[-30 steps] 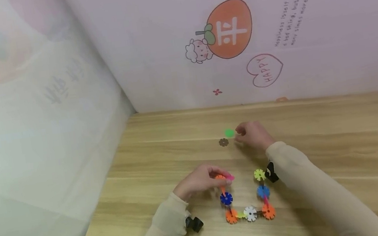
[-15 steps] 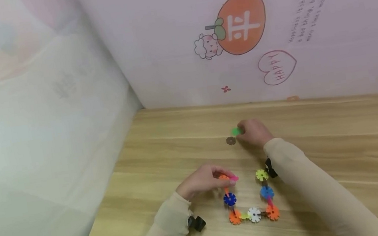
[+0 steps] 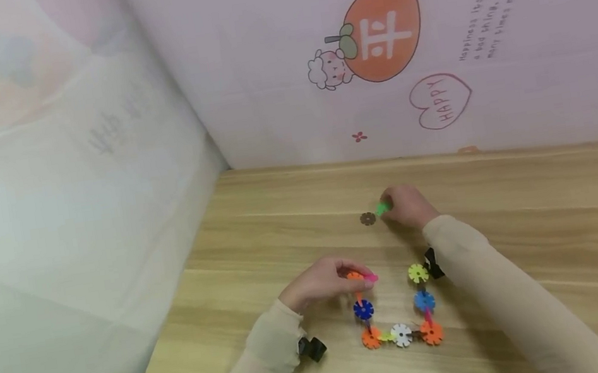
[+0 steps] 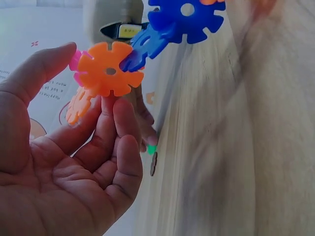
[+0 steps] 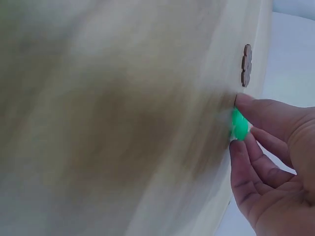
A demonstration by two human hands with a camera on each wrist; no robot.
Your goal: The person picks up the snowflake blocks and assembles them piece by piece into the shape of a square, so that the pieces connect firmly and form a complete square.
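My left hand (image 3: 324, 282) grips one end of a chain of slotted plastic discs, at an orange disc (image 4: 101, 73) with a pink disc (image 4: 75, 61) behind it. A second orange disc (image 4: 78, 105) sits tilted beneath, by the fingers. From there the joined discs form a U, through a dark blue disc (image 3: 363, 310), a white disc (image 3: 401, 335) and a light blue disc (image 3: 424, 301) to a yellow-green disc (image 3: 418, 273). Farther back, my right hand (image 3: 409, 204) pinches a green disc (image 5: 239, 124) at the tabletop. Just beside it lies a loose brown disc (image 3: 368, 219).
The wooden table (image 3: 270, 229) meets a printed cloth wall (image 3: 277, 113) at the back and a pale cloth wall (image 3: 83, 242) at the left. Black wrist devices (image 3: 313, 349) are strapped at both sleeves.
The right hand has reached the green disc, and its fingers have come together on it. The left hand keeps its hold on the chain. The head view has shifted slightly.
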